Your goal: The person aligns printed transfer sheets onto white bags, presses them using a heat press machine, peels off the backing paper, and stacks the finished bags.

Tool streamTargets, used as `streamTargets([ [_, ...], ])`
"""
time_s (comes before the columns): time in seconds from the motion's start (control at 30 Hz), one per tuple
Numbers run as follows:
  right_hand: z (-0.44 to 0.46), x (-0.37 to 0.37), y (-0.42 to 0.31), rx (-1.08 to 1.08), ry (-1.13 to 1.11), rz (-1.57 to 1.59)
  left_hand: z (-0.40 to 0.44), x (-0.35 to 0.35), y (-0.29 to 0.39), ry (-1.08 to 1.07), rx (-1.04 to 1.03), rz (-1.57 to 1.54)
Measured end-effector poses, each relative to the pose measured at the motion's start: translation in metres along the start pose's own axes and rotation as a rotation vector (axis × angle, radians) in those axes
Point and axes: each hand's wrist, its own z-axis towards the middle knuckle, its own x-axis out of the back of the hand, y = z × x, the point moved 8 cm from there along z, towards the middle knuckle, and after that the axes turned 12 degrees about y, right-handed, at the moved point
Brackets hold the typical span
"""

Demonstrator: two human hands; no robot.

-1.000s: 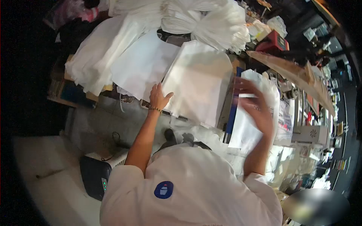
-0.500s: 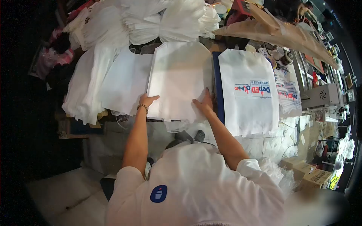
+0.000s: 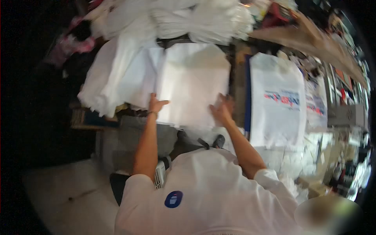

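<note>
A blank white fabric bag with slanted far corners lies flat in front of me. My left hand rests at its left edge, thumb stretched out over the fabric and fingers pointing away from me. At the opposite edge is my right hand, slightly blurred, with its fingers apart on the margin of the bag. Further right, a white bag with red and blue print lies over a dark blue board, beyond reach of my fingers.
Left of the blank bag lie white fabric sheets. Bundled white bags are heaped along the back. Brown cardboard juts in at the far right, above a grey box-shaped machine. More printed material lies beside the printed bag.
The view has swung, so the table items sit further right and blur. Both hands stay at the blank bag's sides. The gap between it and the blue board looks wider.
</note>
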Motion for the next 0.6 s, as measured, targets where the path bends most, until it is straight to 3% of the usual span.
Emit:
streamTargets([
  [0.03, 0.001, 0.010, -0.008, 0.042, 0.038, -0.048, -0.011, 0.007, 0.011, 0.036, 0.015, 0.131],
  [0.1, 0.007, 0.024, -0.031, 0.141, 0.138, -0.152, -0.011, 0.019, 0.013, 0.099, -0.184, 0.453],
  [0.13, 0.015, 0.018, -0.046, 0.167, 0.127, -0.143, -0.014, 0.034, 0.020, 0.148, -0.313, 0.418],
  [0.2, 0.025, 0.004, -0.085, 0.229, 0.059, 0.243, -0.026, 0.073, 0.051, 0.218, -0.555, 0.300],
  [0.23, 0.028, -0.002, -0.114, 0.238, 0.050, 0.240, -0.022, 0.099, 0.060, 0.225, -0.543, 0.297],
  [0.3, 0.023, -0.045, -0.191, 0.139, -0.322, 0.558, -0.019, 0.139, 0.071, 0.000, -0.374, 0.042],
  [0.4, 0.014, -0.102, -0.307, 0.299, -0.441, 0.778, 0.007, 0.223, 0.062, 0.074, -0.225, -0.222],
  [0.5, 0.034, -0.164, -0.394, 0.312, -0.392, 0.908, 0.030, 0.301, 0.054, 0.322, -0.519, 0.251],
  [0.53, 0.047, -0.188, -0.407, 0.201, -0.393, 1.001, 0.028, 0.307, 0.060, 0.310, -0.524, 0.252],
  [0.6, 0.087, -0.241, -0.416, 0.040, -0.297, 1.086, 0.016, 0.303, 0.076, 0.348, -0.559, 0.676],
])
